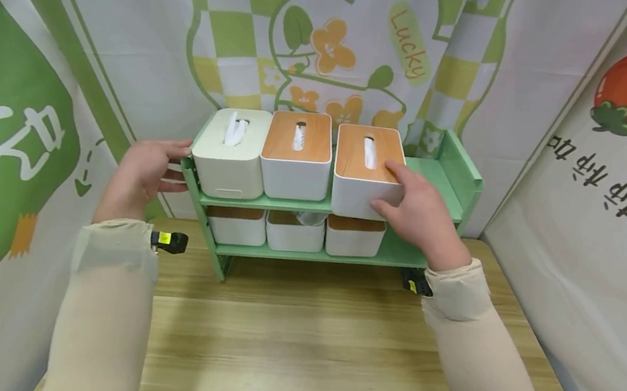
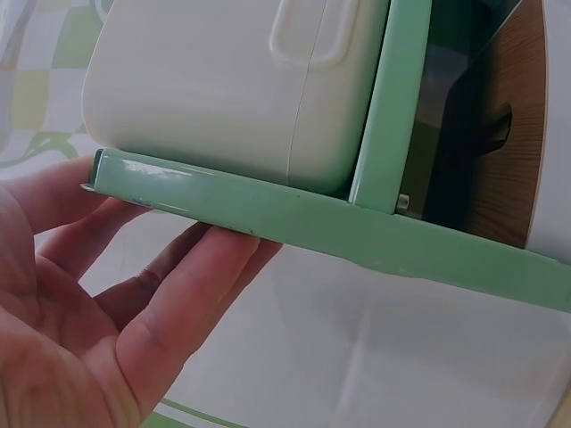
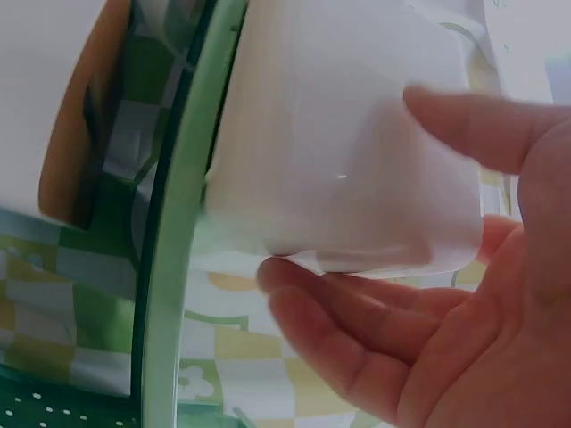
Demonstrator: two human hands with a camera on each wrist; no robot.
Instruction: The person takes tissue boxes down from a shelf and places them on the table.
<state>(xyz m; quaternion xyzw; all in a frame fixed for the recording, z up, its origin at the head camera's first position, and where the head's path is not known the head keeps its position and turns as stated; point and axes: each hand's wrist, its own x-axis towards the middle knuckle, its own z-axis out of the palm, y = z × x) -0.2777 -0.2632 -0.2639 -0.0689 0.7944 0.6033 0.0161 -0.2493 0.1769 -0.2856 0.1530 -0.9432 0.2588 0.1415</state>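
On the upper board of a green two-tier shelf (image 1: 284, 204), a white tissue box with a wood-look lid (image 1: 362, 197) stands third from the left. Its front covers part of the board's edge. My right hand (image 1: 423, 216) grips this box at its right front corner, thumb on the front face and fingers along the right side. My left hand (image 1: 147, 168) touches the outer side and top end of the shelf's left side panel (image 2: 223, 205) with fairly straight fingers. Beside that panel stands a cream tissue box (image 1: 229, 174). Another wood-lidded tissue box (image 1: 294, 181) is between the two.
On the lower board sit a left white box (image 1: 236, 231), a middle one (image 1: 294, 237) with a tissue showing, and a right one (image 1: 353, 241). The shelf's right side panel (image 1: 459, 172) rises beyond my right hand. A wooden table (image 1: 297, 347) extends in front; printed curtains (image 1: 238, 35) hang behind.
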